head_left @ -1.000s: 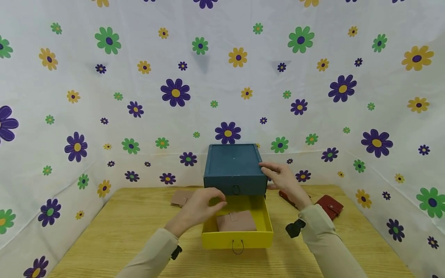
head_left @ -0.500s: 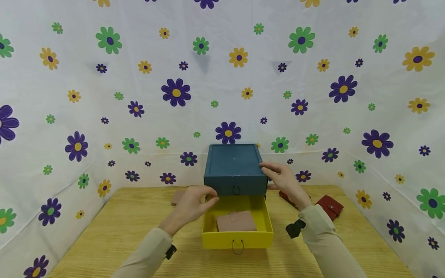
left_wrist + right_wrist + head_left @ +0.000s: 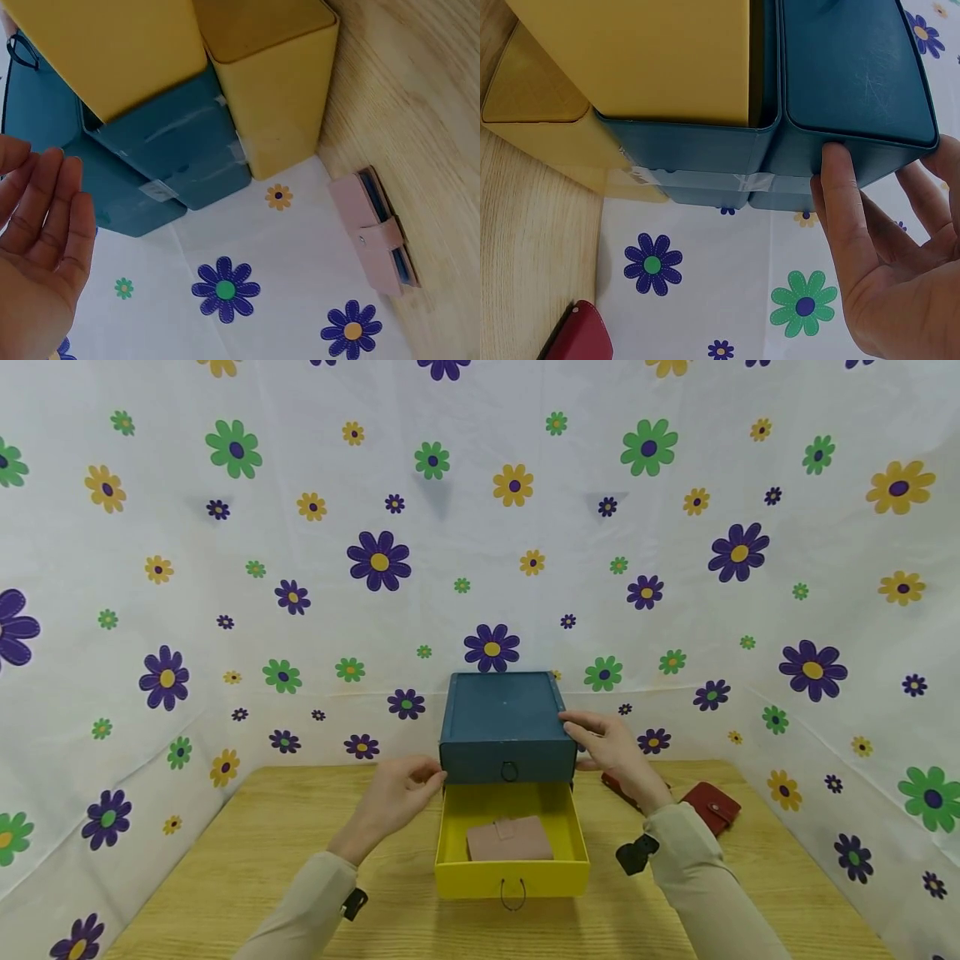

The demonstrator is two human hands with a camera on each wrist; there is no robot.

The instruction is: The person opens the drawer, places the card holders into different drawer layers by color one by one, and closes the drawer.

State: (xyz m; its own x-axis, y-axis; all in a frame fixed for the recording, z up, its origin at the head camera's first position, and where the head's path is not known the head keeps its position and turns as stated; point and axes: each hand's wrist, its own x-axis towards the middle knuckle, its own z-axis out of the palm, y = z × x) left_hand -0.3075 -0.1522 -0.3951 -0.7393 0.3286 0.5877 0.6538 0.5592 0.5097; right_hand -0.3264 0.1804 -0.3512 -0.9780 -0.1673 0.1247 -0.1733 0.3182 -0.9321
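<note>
My left hand (image 3: pixel 390 797) is held beside the front left corner of a blue drawer box (image 3: pixel 504 706), fingers loosely bent with nothing between them. On the box's right side rests my right hand (image 3: pixel 611 750), one finger at its top edge; the right wrist view shows straight fingers (image 3: pixel 840 187) touching the blue wall. Below the blue front, a yellow drawer (image 3: pixel 512 878) with a wire ring handle is pulled out. A pink wallet (image 3: pixel 512 839) with a strap lies inside it. Another pink wallet (image 3: pixel 373 232) lies left of the stack, hidden behind my left hand in the head view.
Two red wallets, one partly behind my right wrist and a snap-strap wallet (image 3: pixel 712 807) further right, lie on the wooden table (image 3: pixel 247 852). A yellow box (image 3: pixel 540 97) forms the bottom of the stack. Flower-printed cloth (image 3: pixel 300 610) hangs behind and at both sides.
My left hand has moved left from over the yellow drawer to the blue box's left corner, uncovering the drawer and covering the pink wallet on the table. The right hand has stayed put.
</note>
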